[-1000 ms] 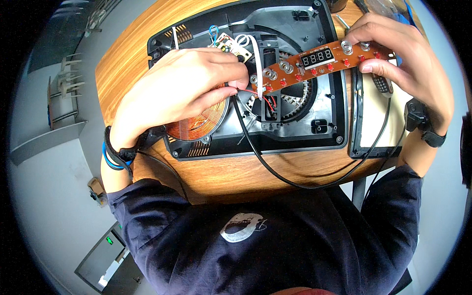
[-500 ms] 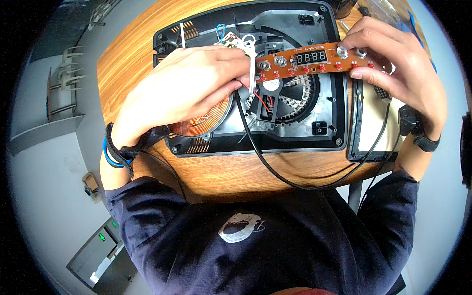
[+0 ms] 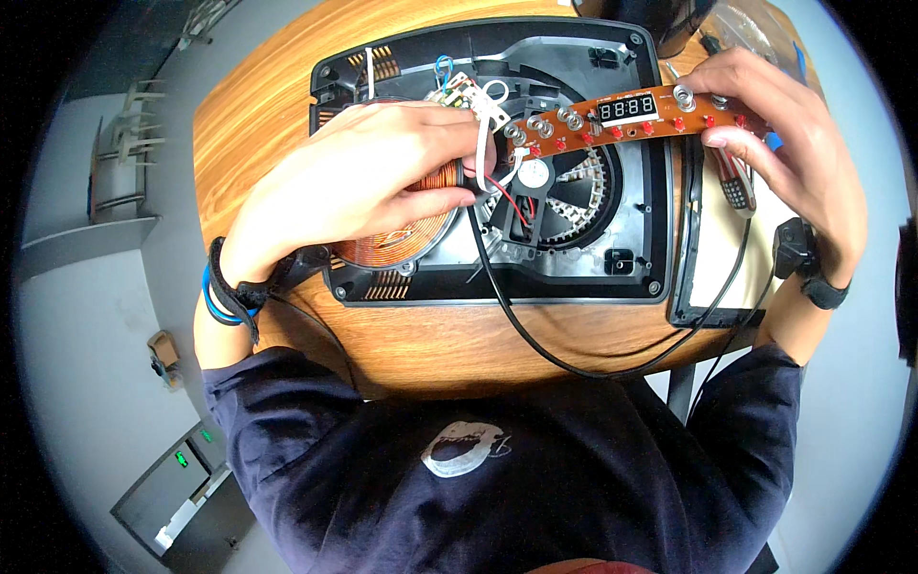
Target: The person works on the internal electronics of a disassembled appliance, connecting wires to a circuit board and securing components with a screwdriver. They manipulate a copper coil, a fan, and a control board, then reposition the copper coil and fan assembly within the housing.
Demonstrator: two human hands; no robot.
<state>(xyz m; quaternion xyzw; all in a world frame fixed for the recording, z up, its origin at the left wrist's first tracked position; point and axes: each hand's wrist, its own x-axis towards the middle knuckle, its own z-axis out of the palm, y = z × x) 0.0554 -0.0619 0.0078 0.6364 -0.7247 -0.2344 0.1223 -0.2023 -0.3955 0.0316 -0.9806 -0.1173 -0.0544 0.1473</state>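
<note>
My right hand [image 3: 789, 153] pinches the right end of a long orange-brown circuit board [image 3: 574, 136], thumb below and fingers above. The board carries a digit display [image 3: 626, 110], coil springs and small red parts. A white plug with wires sits at its left end. My left hand [image 3: 373, 172] lies over a flat copper coil [image 3: 397, 239], fingers and thumb closed by the board's left end. White wires and a white loop pass beside its fingertips, and what it grips is hidden. Below is an opened black appliance housing [image 3: 631, 206] with a round fan [image 3: 574, 196].
A black cable [image 3: 535, 340] loops from the housing across the wooden table [image 3: 430, 349]. On the right lies a black-framed panel [image 3: 712, 287] with a pale surface. A dark container [image 3: 645, 24] and a clear plastic bag [image 3: 755, 33] stand at the back right.
The circuit board has tilted, and its left end with springs and a white plug now shows free of my left fingers. My left hand has shifted slightly down. The view has moved a little.
</note>
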